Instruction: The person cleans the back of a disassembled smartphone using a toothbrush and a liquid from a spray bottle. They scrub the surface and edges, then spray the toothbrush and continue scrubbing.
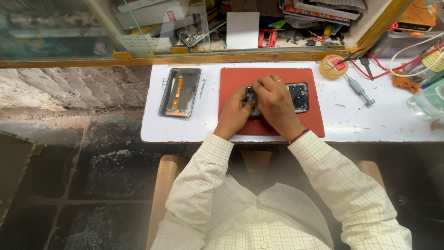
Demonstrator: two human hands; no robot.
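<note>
An opened phone body (298,96) lies on a red work mat (240,78) on the white bench. My left hand (233,113) grips the phone's left end from below. My right hand (276,104), with a ring on one finger, presses down over the phone's left part, its fingertips meeting the left hand's there. The phone's dark inner parts show to the right of my fingers; its left end is hidden under both hands.
A detached phone screen panel (180,91) with an orange flex cable lies left of the mat. A screwdriver (360,90), a yellow round tin (333,65), red and white wires (397,65) and a clear bottle (428,99) crowd the right. A cluttered glass-fronted shelf (231,28) stands behind.
</note>
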